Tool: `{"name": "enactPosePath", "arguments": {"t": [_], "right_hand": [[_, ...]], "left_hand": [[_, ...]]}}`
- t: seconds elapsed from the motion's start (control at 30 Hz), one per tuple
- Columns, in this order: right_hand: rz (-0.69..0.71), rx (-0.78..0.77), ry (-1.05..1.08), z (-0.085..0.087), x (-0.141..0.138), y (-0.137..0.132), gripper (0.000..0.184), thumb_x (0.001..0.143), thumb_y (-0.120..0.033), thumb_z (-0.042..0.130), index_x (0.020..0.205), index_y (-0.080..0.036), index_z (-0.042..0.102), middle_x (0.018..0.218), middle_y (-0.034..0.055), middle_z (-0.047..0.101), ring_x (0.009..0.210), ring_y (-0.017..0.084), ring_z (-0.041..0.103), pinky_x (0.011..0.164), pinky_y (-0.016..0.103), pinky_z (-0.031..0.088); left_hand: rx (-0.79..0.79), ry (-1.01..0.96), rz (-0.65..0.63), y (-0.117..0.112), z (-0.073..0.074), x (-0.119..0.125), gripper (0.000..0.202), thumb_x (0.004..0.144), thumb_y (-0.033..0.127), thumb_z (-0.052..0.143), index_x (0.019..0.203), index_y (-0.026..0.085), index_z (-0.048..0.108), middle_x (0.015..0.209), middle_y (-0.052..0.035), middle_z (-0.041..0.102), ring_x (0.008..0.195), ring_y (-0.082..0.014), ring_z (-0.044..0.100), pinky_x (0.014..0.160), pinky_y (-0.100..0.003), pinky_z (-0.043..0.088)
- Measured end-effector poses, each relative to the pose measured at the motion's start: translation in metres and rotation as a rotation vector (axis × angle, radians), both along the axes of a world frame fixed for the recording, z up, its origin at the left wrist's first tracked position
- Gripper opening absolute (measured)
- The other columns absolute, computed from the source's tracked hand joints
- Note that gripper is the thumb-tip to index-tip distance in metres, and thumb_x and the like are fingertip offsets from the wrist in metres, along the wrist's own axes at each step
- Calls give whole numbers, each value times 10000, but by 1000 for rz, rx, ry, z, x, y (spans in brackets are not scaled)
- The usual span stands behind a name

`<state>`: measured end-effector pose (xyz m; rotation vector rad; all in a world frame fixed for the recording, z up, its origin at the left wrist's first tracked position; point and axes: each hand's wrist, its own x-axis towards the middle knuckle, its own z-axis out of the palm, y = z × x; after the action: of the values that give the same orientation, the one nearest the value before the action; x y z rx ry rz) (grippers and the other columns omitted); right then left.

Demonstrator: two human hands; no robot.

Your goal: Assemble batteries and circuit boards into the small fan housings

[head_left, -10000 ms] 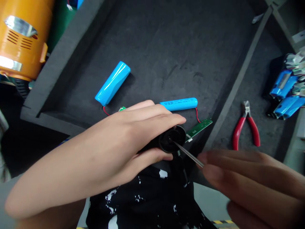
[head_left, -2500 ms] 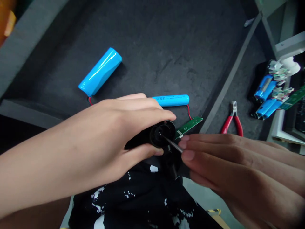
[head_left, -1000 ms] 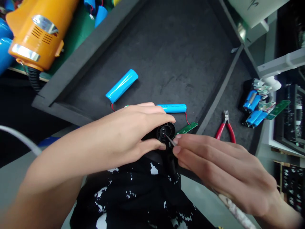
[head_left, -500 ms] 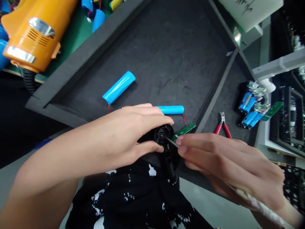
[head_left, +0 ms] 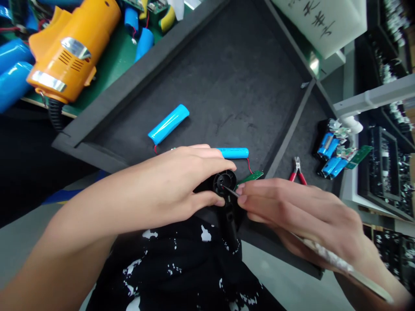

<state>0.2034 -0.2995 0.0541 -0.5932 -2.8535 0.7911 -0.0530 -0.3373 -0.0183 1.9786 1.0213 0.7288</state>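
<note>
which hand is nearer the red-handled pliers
Right. The right hand is just below the red-handled pliers in the picture; the left hand is farther left, on the black housing.

Black tray in front of me, strip divider on its right side. Past the divider: small pliers, red handles toward me, lower ends hidden. Farther right, blue battery packs bunched together, green board sticking out beside them. Off to my left, green table carrying an orange device with a coiled black cord, plus blue cells near the tray wall. Upper right: white container, black handwriting on it. White bar below that, dark frame behind. Floor's gray.
</note>
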Motion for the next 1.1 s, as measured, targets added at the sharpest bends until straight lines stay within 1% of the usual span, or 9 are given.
{"name": "enactPosePath", "arguments": {"t": [0.07,0.17,0.3,0.47,0.6,0.67,0.77,0.97,1.1], "right_hand": [[-5,-24,25,-5,3,0,283,971,-128,593,1194,-267,698,1269,3,721,1121,242,722,994,291,620],[30,-46,73,-12,5,-2,340,958,-134,617,1282,-224,665,1297,46,704,1180,271,690,1024,338,614],[50,-5,105,-16,1,-4,285,978,-153,599,1249,-170,685,1270,93,712,1171,269,695,1006,337,624],[62,49,151,-20,-1,-7,291,952,-92,627,1234,-125,688,1225,131,729,1164,268,698,997,367,623],[25,-24,188,-25,3,-7,328,924,-77,656,1242,-151,682,1218,110,739,1156,266,703,986,365,626],[-26,-58,258,-28,6,-7,365,893,-36,676,1243,-140,674,1169,99,756,1126,255,717,968,372,634],[-76,-67,328,-29,8,-7,394,864,10,686,1238,-112,667,1139,110,764,1114,256,722,936,388,642],[-24,-115,268,-22,7,-3,411,855,-8,706,1247,-124,664,1157,99,755,1096,260,725,968,406,632],[-6,-118,235,-20,6,-1,344,882,-82,714,1215,-162,681,1182,90,751,1078,264,732,977,383,636]], "left_hand": [[-14,31,9,-1,1,1,247,924,319,672,1169,293,652,1258,-28,695,1136,-263,671,880,-367,544],[-39,64,20,-2,2,2,237,922,319,677,1155,280,663,1257,-26,692,1139,-253,663,884,-350,532],[-40,64,29,-2,1,3,271,912,318,691,1180,284,661,1226,-23,703,1119,-249,664,881,-348,526],[-3,74,27,-1,-3,3,314,901,310,702,1211,290,654,1261,-28,692,1146,-257,651,921,-364,513],[-8,74,26,0,-3,3,346,888,337,716,1227,297,655,1261,-28,696,1156,-264,648,932,-366,510],[-26,67,26,1,-2,2,355,887,347,716,1234,302,657,1250,-27,700,1137,-261,657,916,-359,516],[-49,60,26,1,1,2,350,887,348,716,1231,308,663,1244,-25,701,1116,-256,665,892,-349,521],[-88,63,13,1,6,1,340,913,345,680,1252,320,658,1229,-12,705,1107,-243,664,883,-334,515],[-79,71,17,2,4,1,394,907,364,687,1296,328,636,1243,-10,701,1116,-247,661,913,-342,506]]}}
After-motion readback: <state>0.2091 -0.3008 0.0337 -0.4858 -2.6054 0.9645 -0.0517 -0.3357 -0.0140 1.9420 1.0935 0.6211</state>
